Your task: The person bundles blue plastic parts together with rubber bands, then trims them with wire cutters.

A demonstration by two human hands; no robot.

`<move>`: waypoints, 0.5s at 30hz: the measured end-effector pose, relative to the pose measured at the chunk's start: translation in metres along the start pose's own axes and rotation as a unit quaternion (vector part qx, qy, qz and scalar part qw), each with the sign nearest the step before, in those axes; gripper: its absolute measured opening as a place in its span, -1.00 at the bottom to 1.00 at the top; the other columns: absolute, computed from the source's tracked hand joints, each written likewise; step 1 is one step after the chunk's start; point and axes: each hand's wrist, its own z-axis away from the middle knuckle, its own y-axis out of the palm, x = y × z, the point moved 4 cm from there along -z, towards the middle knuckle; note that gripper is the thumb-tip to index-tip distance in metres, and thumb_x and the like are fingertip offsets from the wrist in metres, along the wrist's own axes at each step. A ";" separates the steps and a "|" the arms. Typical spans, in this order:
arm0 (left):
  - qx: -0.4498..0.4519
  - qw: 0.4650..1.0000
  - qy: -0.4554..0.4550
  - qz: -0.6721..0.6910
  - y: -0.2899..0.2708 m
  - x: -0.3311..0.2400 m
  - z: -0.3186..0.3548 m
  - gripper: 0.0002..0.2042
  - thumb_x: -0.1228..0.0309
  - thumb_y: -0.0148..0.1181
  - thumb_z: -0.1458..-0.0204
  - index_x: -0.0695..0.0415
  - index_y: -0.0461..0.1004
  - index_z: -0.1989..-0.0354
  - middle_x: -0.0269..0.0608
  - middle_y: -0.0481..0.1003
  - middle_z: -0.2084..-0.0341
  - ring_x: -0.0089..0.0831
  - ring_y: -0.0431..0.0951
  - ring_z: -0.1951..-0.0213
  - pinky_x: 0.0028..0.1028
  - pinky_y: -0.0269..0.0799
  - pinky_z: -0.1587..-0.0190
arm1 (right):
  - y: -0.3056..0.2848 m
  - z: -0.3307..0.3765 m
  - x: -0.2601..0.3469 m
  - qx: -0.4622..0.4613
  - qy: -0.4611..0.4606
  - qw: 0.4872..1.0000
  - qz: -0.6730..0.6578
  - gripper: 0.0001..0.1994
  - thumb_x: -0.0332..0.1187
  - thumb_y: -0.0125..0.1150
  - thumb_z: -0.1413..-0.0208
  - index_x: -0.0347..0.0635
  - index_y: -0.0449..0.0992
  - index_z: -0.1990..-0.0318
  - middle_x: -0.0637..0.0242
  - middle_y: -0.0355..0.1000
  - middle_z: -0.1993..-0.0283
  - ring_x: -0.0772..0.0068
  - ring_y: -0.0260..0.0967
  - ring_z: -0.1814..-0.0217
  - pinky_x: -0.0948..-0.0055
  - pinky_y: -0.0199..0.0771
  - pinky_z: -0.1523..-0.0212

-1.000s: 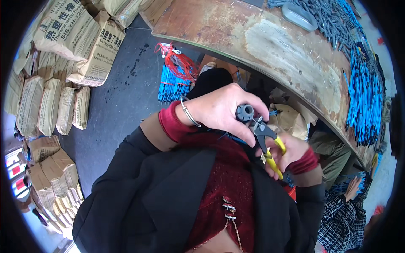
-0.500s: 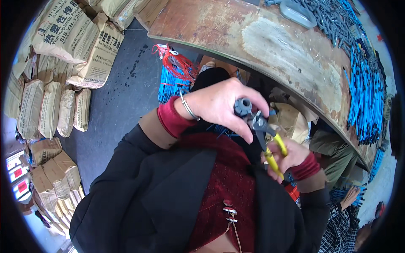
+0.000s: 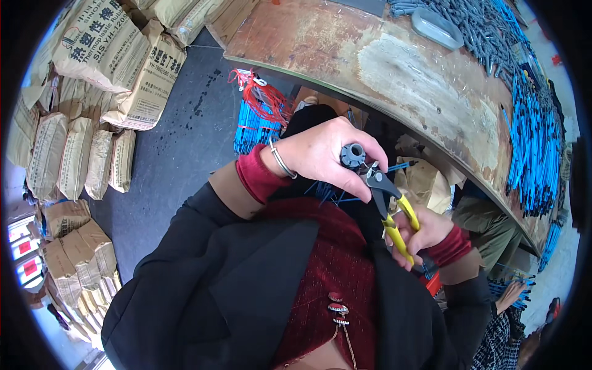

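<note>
left hand [image 3: 320, 154] raised in front of the chest, fingers [image 3: 354, 179] clenched around a small grey round part [image 3: 353, 155], open end of the part facing up. silver bangle [image 3: 281, 161] on that wrist, red cuff just behind it. right hand [image 3: 419, 233] just below and to the right of the part, fingers curled tight on the yellow handles of pliers [image 3: 388, 200]. dark plier tips touching the lower right side of the part, or just beside it; cannot tell whether biting on anything. thin blue strands [image 3: 327, 191] poking out just under the left hand, beneath the part.

above the part, a long worn table [image 3: 370, 55], rusty brown with a pale scuffed patch. on the table's far right, rows of blue rods [image 3: 533, 135]; at its top, a heap of grey rods [image 3: 475, 24] and a clear lid [image 3: 436, 28] beside them. left of the part, on the dark floor [image 3: 166, 154], a bundle of blue rods with red wires [image 3: 259, 114]. further left of the part, stacked paper sacks [image 3: 80, 111] along the floor's edge. below the part, a black jacket [image 3: 203, 277] over a dark red top. far to the lower right of the part, another person's checked sleeve [image 3: 499, 342].
</note>
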 end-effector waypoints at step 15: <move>-0.019 1.000 0.004 -0.015 -0.009 -0.001 -0.017 -0.68 0.40 0.44 0.32 0.21 0.50 0.35 -0.33 0.48 0.59 -0.59 0.45 0.52 -0.59 0.34 0.45 | -0.011 0.005 0.012 0.000 -0.037 0.999 0.005 -0.30 -0.44 0.36 0.20 -0.36 0.10 -0.12 0.20 0.46 0.50 0.29 0.45 0.50 0.42 0.44 0.45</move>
